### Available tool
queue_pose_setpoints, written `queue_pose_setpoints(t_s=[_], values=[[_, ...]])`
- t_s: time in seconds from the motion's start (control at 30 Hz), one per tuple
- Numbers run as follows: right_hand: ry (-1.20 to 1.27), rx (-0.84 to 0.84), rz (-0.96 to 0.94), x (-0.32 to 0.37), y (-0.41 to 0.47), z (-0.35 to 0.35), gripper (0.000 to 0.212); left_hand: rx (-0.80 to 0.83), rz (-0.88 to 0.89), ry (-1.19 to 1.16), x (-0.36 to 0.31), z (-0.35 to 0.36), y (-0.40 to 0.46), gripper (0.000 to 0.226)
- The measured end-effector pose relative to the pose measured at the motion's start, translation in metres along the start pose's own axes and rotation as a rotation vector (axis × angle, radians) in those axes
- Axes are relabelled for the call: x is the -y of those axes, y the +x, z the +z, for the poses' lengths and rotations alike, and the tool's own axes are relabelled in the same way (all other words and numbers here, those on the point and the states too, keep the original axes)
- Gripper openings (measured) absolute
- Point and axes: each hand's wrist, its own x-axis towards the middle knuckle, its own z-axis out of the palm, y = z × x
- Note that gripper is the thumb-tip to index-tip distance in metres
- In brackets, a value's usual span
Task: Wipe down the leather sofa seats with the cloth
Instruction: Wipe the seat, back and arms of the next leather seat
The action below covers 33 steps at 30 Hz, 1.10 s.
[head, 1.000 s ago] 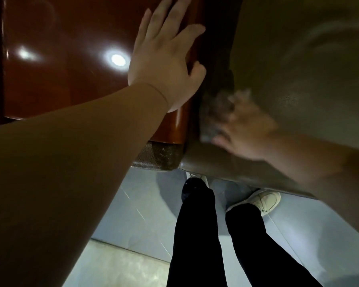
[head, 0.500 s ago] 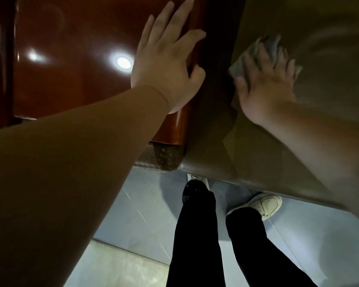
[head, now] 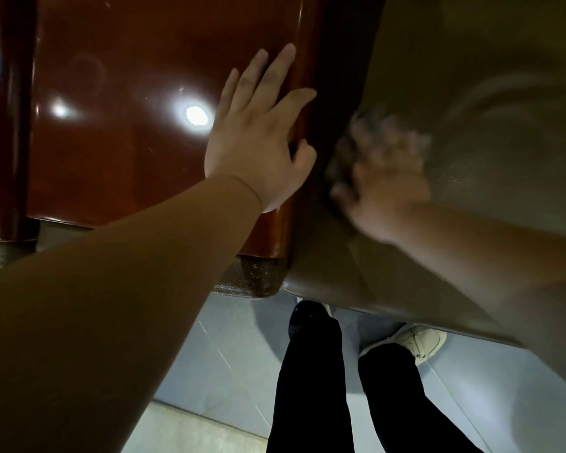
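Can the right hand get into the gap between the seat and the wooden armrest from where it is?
Probably yes: the right hand is blurred but sits at the seat edge beside the armrest, with nothing between; the left hand lies flat on the wood.

Lounge: leather sofa (head: 471,93), glossy wood armrest (head: 128,93)

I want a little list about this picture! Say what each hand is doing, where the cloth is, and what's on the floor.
left hand: flat on the shiny wooden armrest, fingers straight
right hand: blurred, on the leather seat beside the armrest
cloth: grey, under the right hand, too blurred to tell the hold
floor: pale tiles, the person's feet, one white shoe
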Motion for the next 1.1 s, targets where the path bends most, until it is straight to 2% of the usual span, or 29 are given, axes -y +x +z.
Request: queue_pose_setpoints(t_s=[0.07, 0.1, 0.13, 0.17, 0.2, 0.3, 0.37, 0.4, 0.43, 0.53, 0.57, 0.6, 0.63, 0.67, 0.73, 0.77, 0.8, 0.83, 0.87, 0.93, 1.0, 1.1], values=[[-0.062, 0.048, -0.536, 0.024, -0.039, 0.013, 0.076, -0.001, -0.004, -0.016, -0.001, -0.001, 0.0, 0.062], [-0.088, 0.072, -0.726, 0.025, -0.047, 0.014, 0.072, -0.007, -0.002, -0.024, 0.0, 0.0, -0.001, 0.062], [-0.102, 0.074, -0.816, 0.019, -0.041, 0.01, 0.068, -0.011, 0.001, -0.032, 0.0, 0.0, -0.001, 0.062], [-0.116, 0.011, -0.785, 0.008, -0.025, 0.008, 0.065, -0.012, 0.004, -0.034, 0.0, 0.001, -0.001, 0.062], [-0.115, -0.057, -0.638, -0.003, -0.005, 0.006, 0.066, -0.011, 0.007, -0.031, 0.001, 0.002, -0.001, 0.062], [0.03, -0.084, 0.047, -0.033, 0.046, -0.013, 0.071, -0.009, 0.014, -0.018, 0.002, 0.002, 0.0, 0.062], [0.179, -0.094, 0.291, -0.022, 0.056, -0.024, 0.067, -0.001, 0.016, -0.012, 0.002, 0.002, 0.0, 0.063], [0.157, -0.083, 0.292, -0.01, 0.053, -0.025, 0.067, 0.004, 0.015, -0.014, 0.002, 0.002, 0.0, 0.063], [0.124, -0.056, 0.19, 0.002, 0.045, -0.022, 0.067, 0.005, 0.012, -0.02, 0.001, 0.002, 0.0, 0.064], [-0.069, 0.103, -0.466, 0.011, 0.02, -0.014, 0.072, -0.011, 0.013, -0.041, 0.002, 0.003, -0.002, 0.064], [-0.132, 0.152, -0.594, 0.0, 0.026, -0.018, 0.073, -0.02, 0.017, -0.047, 0.002, 0.004, -0.001, 0.064], [-0.182, 0.131, -0.624, -0.015, 0.04, -0.02, 0.074, -0.025, 0.02, -0.054, 0.002, 0.005, -0.001, 0.064], [-0.221, 0.065, -0.546, -0.03, 0.055, -0.019, 0.074, -0.026, 0.023, -0.059, 0.002, 0.005, -0.001, 0.064], [-0.216, 0.013, -0.372, -0.044, 0.069, -0.021, 0.073, -0.026, 0.025, -0.065, 0.003, 0.006, -0.001, 0.064], [-0.044, -0.027, 0.07, -0.071, 0.084, -0.029, 0.07, -0.022, 0.03, -0.078, 0.004, 0.008, -0.001, 0.064], [0.068, -0.04, 0.24, -0.075, 0.084, -0.035, 0.068, -0.021, 0.035, -0.082, 0.004, 0.008, -0.001, 0.064], [0.147, -0.058, 0.334, -0.072, 0.079, -0.037, 0.066, -0.022, 0.041, -0.083, 0.005, 0.009, -0.001, 0.065], [0.166, -0.08, 0.343, -0.064, 0.072, -0.036, 0.062, -0.021, 0.044, -0.079, 0.005, 0.01, -0.001, 0.065], [0.177, -0.079, 0.274, -0.052, 0.063, -0.036, 0.059, -0.017, 0.045, -0.072, 0.006, 0.011, -0.001, 0.066], [0.193, 0.013, 0.027, -0.028, 0.041, -0.038, 0.055, -0.007, 0.046, -0.043, 0.007, 0.013, -0.002, 0.068], [0.221, 0.109, -0.107, -0.011, 0.023, -0.053, 0.051, 0.024, 0.049, -0.019, 0.007, 0.011, -0.002, 0.071], [0.359, 0.084, 0.057, -0.005, 0.01, -0.1, 0.038, 0.168, 0.052, -0.005, 0.004, -0.007, 0.002, 0.076]])
